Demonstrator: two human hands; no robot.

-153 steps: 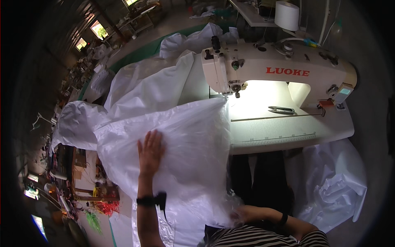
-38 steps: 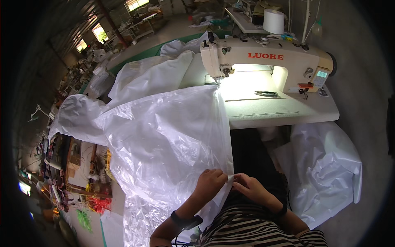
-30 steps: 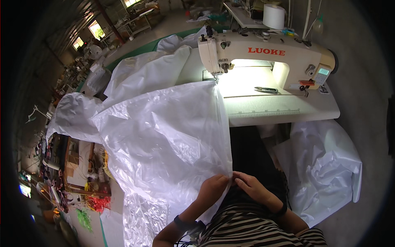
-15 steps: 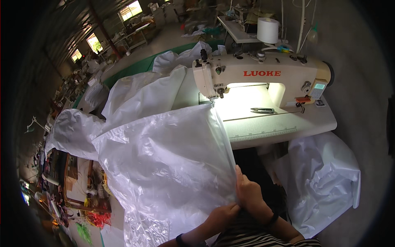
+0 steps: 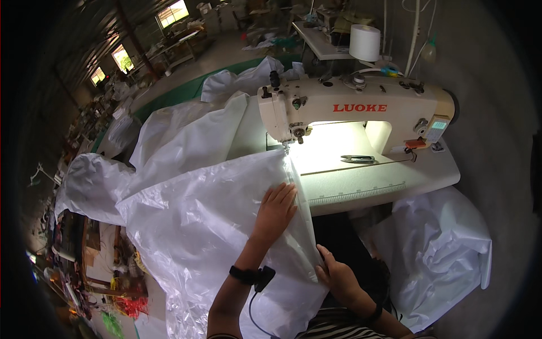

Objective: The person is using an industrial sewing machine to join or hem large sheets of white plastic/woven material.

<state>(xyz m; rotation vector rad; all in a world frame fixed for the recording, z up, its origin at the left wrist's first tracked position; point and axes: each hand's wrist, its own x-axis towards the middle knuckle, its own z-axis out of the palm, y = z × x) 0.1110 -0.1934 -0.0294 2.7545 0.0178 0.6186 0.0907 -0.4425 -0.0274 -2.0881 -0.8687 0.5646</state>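
Note:
A large sheet of shiny white plastic fabric spreads over the sewing table, its right edge running up under the needle of a white sewing machine. My left hand lies flat on the fabric a little below the needle, fingers stretched toward it. Lower down, my right hand pinches the fabric's right edge, thumb on top. The machine's lamp lights the bed behind the needle.
Thread snips lie on the machine bed. A white thread cone stands behind the machine. More white fabric hangs bunched at the right. Red strands and green strands are at the lower left.
My left hand has left the lower edge beside my right hand and moved up, now flat on the fabric near the needle. My right hand still grips the edge, slightly lower.

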